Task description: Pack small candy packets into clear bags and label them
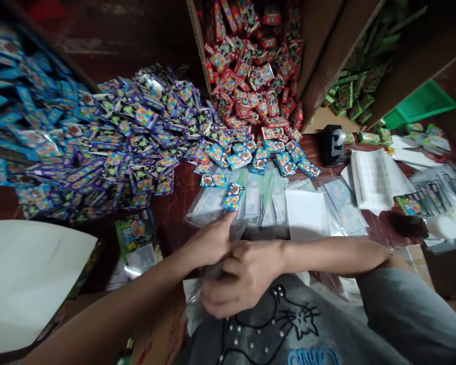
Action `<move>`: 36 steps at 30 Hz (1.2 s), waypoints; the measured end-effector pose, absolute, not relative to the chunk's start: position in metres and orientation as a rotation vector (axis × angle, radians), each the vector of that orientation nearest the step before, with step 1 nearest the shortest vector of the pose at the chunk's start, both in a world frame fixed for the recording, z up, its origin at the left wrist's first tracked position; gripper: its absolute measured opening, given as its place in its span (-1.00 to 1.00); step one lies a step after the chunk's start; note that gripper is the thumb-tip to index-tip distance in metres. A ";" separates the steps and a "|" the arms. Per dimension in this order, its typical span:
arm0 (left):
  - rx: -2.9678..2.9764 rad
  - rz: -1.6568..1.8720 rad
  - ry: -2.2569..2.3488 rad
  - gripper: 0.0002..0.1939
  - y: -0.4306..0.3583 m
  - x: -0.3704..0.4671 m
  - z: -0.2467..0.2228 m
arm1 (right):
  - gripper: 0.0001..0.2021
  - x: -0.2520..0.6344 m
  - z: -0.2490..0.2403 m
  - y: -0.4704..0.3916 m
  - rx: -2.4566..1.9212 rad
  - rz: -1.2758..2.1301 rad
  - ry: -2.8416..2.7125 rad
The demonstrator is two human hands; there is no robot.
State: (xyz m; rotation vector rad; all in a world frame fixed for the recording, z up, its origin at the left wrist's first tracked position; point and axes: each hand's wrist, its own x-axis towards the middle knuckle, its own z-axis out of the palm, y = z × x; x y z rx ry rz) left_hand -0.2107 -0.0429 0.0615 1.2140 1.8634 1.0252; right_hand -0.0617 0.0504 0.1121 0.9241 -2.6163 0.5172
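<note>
Right hand (247,276) curled on blurred clear plastic (217,271) by tabletop's (173,215) near edge, left hand (211,242) alongside, grip hidden, can't tell; blue packet (233,196) just beyond.

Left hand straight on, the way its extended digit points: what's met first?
Probably the small blue printed box, just beyond the left hand in this view; the hand's height is unclear, so it might pass above.

The one camera sits on the person's head; it looks forward and down; the shirt (342,329), left hand (213,243) and right hand (251,271) are near; the small packs (148,116) are farther off.
</note>
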 end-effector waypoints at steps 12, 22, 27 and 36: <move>0.771 1.251 1.696 -0.29 -0.066 -0.226 0.102 | -0.64 -0.042 0.100 0.093 -0.368 0.758 -2.501; 0.778 1.458 1.765 -0.40 -0.059 -0.181 0.083 | -0.63 -0.039 0.107 0.108 -0.494 0.950 -2.550; 0.728 1.495 1.739 -0.39 -0.070 -0.180 0.085 | -0.46 -0.044 0.109 0.108 -0.448 0.976 -2.598; 0.587 1.484 1.756 -0.39 -0.095 -0.178 0.068 | -0.76 -0.053 0.126 0.113 -0.234 1.026 -2.946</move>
